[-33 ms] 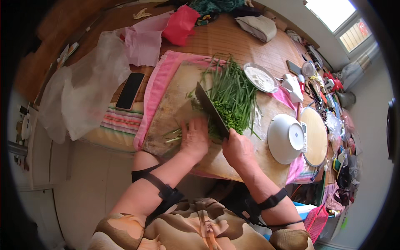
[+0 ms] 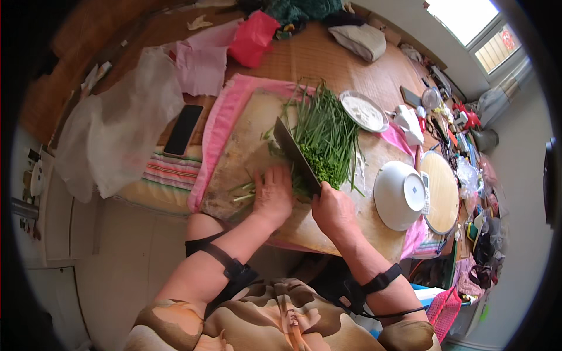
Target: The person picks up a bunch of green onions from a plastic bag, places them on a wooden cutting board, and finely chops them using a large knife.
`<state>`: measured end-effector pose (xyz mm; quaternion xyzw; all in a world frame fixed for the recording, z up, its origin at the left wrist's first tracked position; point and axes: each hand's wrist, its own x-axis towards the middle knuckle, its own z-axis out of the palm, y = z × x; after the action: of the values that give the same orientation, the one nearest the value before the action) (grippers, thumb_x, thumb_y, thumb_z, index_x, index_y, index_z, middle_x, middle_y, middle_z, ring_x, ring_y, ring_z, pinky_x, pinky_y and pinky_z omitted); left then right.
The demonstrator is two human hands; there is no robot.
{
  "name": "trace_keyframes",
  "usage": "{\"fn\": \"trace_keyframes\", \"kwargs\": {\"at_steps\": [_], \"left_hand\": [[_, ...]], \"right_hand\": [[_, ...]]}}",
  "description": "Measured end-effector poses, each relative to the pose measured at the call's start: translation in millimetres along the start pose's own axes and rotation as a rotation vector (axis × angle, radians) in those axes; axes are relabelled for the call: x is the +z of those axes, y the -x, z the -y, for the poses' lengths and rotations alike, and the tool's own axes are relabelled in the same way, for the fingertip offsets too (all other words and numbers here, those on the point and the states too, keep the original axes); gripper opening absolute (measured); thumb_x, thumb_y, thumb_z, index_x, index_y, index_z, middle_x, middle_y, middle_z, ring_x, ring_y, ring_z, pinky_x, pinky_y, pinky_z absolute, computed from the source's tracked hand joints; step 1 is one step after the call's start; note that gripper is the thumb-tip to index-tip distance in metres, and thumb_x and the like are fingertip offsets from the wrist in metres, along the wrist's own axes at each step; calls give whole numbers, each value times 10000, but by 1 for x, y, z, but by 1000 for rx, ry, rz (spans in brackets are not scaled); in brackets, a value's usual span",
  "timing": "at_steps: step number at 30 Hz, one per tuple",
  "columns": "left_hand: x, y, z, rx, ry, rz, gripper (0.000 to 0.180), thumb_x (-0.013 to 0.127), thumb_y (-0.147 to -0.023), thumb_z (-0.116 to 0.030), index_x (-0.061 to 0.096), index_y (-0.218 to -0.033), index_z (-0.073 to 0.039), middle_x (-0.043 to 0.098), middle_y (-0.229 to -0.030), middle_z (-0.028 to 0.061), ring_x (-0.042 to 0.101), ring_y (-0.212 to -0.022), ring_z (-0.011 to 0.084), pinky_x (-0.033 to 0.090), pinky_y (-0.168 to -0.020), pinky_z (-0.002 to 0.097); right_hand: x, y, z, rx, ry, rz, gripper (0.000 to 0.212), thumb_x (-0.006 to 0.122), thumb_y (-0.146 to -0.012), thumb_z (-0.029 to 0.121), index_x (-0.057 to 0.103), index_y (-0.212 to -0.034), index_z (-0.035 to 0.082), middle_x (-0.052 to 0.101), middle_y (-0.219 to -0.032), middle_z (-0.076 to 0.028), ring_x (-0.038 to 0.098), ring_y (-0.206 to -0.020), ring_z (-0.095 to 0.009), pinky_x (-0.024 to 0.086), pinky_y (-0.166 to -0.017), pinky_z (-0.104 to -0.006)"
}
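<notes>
A large wooden cutting board (image 2: 229, 158) lies before me. Long green chives (image 2: 329, 120) are heaped across its far middle, with finely chopped chives (image 2: 319, 162) at the near end of the heap. My right hand (image 2: 335, 212) is closed round the handle of a dark-bladed cleaver (image 2: 294, 149), whose blade slants up and to the left along the chopped pile. Just left of the blade, my left hand (image 2: 273, 192) presses some chives down on the board with bent fingers. Pale stalk ends (image 2: 244, 192) stick out beside it. What lies under that palm is hidden.
Right of the chives are a plate of white powder (image 2: 364, 111) and an upturned white bowl (image 2: 400, 196). A round wooden board (image 2: 440, 193) stands past the bowl. At left lie a phone (image 2: 183, 130) and a clear plastic bag (image 2: 126, 120). A pink towel (image 2: 213, 137) runs under the cutting board.
</notes>
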<state>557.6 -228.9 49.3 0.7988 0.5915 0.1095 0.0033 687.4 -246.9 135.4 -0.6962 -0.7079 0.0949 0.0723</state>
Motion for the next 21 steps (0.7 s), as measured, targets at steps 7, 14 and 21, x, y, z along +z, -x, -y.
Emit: {"fn": "trace_keyframes", "kwargs": {"at_steps": [7, 14, 21], "left_hand": [[-40, -2, 3, -112, 197, 161, 1052, 691, -712, -541, 201, -1449, 28, 327, -1401, 184, 323, -1291, 341, 208, -1081, 582], [-37, -2, 7, -84, 35, 166, 1036, 675, -738, -556, 194, -1441, 33, 353, -1361, 152, 333, -1273, 306, 244, -1054, 584], [-22, -5, 6, -13, 84, 109, 884, 676, -760, -463, 326, -1375, 67, 439, -1235, 168, 401, -1183, 308, 270, -1050, 545]], "right_hand": [[-28, 6, -18, 46, -24, -79, 186, 601, -831, 216, 577, -882, 38, 646, -757, -211, 626, -719, -410, 498, -638, -499], [-44, 33, -10, -56, -13, -74, 172, 586, -828, 194, 586, -864, 26, 627, -697, -220, 619, -675, -407, 491, -629, -506], [-32, 28, -13, -18, 30, 27, 135, 561, -813, 152, 558, -820, 17, 630, -715, -227, 618, -684, -423, 496, -642, -510]]}}
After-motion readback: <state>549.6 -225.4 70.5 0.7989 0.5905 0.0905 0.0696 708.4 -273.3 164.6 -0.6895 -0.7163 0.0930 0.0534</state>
